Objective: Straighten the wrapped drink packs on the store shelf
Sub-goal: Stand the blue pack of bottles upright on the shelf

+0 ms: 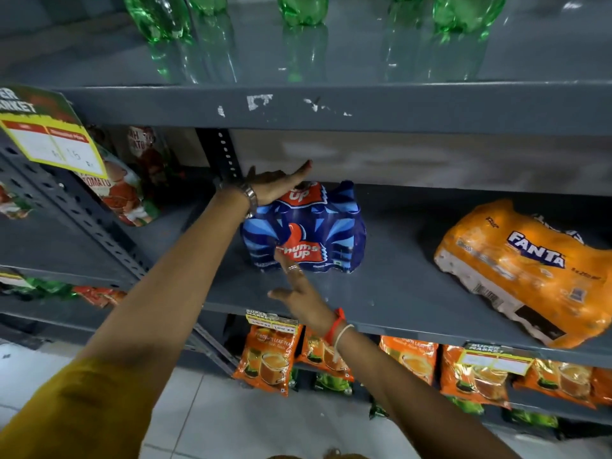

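A blue wrapped Thums Up drink pack (326, 226) stands on the grey middle shelf (397, 293), left of centre. My left hand (275, 185) lies flat against the pack's upper left back corner, fingers stretched out. My right hand (298, 286) reaches up from below with spread fingers, its fingertips touching the pack's front face near the red logo. An orange wrapped Fanta drink pack (526, 270) lies skewed at the right end of the same shelf, one corner hanging over the front edge.
Green plastic bottles (301, 8) stand on the shelf above. Tomato snack bags (126, 190) and a yellow price tag (53, 140) are at the left. Orange tea packets (268, 359) hang on the shelf below. A perforated upright (222, 154) stands behind the blue pack.
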The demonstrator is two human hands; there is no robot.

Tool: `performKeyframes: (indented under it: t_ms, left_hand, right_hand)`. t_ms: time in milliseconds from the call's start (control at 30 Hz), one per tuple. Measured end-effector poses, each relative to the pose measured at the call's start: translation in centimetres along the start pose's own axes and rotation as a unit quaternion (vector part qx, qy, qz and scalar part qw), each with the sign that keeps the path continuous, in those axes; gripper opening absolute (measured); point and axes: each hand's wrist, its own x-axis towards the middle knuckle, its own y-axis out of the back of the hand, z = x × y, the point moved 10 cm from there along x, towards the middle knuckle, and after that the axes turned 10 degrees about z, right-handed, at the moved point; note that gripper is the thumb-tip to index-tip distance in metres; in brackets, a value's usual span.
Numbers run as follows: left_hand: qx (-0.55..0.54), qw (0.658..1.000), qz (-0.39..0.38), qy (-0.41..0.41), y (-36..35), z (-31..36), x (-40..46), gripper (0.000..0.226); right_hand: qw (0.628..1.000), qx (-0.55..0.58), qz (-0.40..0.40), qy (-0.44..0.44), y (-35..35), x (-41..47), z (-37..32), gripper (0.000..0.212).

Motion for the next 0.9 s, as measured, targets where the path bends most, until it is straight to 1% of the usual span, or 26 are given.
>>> performKeyframes:
  t_ms: [33, 67, 100, 133, 167, 200, 233, 267, 300, 333, 367, 400, 433, 467, 500, 600, 667, 800, 900]
  left_hand:
    - [0.032, 0.998, 0.037, -0.032, 0.6, 0.7, -0.5, 0.105]
    - [0.059, 0.991, 0.100, -0.073, 1.7, 1.0, -0.8, 0.095]
    - [0.070, 0.974, 0.188, -0.108, 2.9, 0.9, -1.8, 0.083]
    - [0.029, 0.951, 0.282, -0.123, 4.0, 0.0, -2.9, 0.069]
    - [-0.064, 0.923, 0.361, -0.120, 4.8, -1.6, -4.4, 0.057]
    - [-0.202, 0.885, 0.408, -0.101, 4.7, -4.1, -5.7, 0.050]
    - [-0.352, 0.837, 0.413, -0.067, 3.8, -6.8, -6.3, 0.048]
    - [-0.466, 0.795, 0.387, -0.019, 2.1, -8.8, -6.3, 0.050]
    - [-0.536, 0.769, 0.345, 0.042, 0.0, -10.4, -6.0, 0.051]
    - [-0.577, 0.759, 0.287, 0.092, -2.2, -11.3, -5.3, 0.052]
    - [-0.602, 0.755, 0.234, 0.116, -3.8, -11.3, -4.9, 0.050]
    - [-0.621, 0.750, 0.192, 0.117, -4.8, -10.8, -4.6, 0.047]
    - [-0.630, 0.748, 0.176, 0.113, -5.2, -10.4, -4.3, 0.045]
    - [-0.637, 0.743, 0.175, 0.110, -5.3, -10.3, -4.2, 0.044]
    - [-0.640, 0.740, 0.179, 0.103, -5.1, -10.1, -4.2, 0.044]
    - [-0.648, 0.736, 0.178, 0.079, -4.9, -9.5, -4.8, 0.048]
    - [-0.653, 0.734, 0.171, 0.073, -5.3, -9.4, -5.6, 0.050]
    - [-0.620, 0.754, 0.203, 0.073, -5.9, -10.9, -7.3, 0.044]
    - [-0.625, 0.747, 0.215, 0.074, -5.8, -11.3, -8.3, 0.044]
  right_hand:
    - [0.999, 0.000, 0.034, 0.005, 1.3, 0.2, 0.0, 0.064]
    - [0.995, 0.007, 0.096, 0.028, 3.2, 0.0, -0.4, 0.052]
    - [0.981, 0.034, 0.176, 0.068, 5.9, -0.4, -1.1, 0.041]
    - [0.954, 0.067, 0.272, 0.109, 8.9, -1.3, -1.9, 0.036]
    - [0.919, 0.093, 0.358, 0.137, 11.9, -2.2, -2.2, 0.033]
    - [0.888, 0.109, 0.424, 0.137, 14.5, -2.8, -2.2, 0.023]
    - [0.872, 0.116, 0.460, 0.125, 16.3, -2.5, -2.1, 0.012]
    - [0.870, 0.112, 0.470, 0.099, 17.4, -1.9, -2.1, 0.022]
    - [0.886, 0.110, 0.444, 0.071, 18.0, -0.4, -2.0, 0.037]
    - [0.908, 0.123, 0.399, 0.037, 17.9, 1.3, -1.7, 0.047]
    - [0.930, 0.140, 0.339, 0.002, 17.3, 2.9, -1.5, 0.053]
    - [0.950, 0.147, 0.274, -0.030, 16.2, 3.9, -1.6, 0.056]
    - [0.963, 0.142, 0.225, -0.052, 15.4, 4.5, -1.6, 0.060]
    - [0.969, 0.134, 0.196, -0.065, 14.9, 4.7, -1.5, 0.063]
    - [0.973, 0.121, 0.186, -0.066, 14.7, 4.7, -1.6, 0.064]
    - [0.975, 0.098, 0.191, -0.060, 14.6, 3.8, -1.6, 0.065]
    - [0.975, 0.099, 0.192, -0.051, 14.2, 2.6, -1.6, 0.061]
    - [0.973, 0.112, 0.202, -0.008, 13.4, 0.3, -0.9, 0.044]
    - [0.974, 0.121, 0.192, -0.002, 12.8, -0.2, -0.6, 0.044]
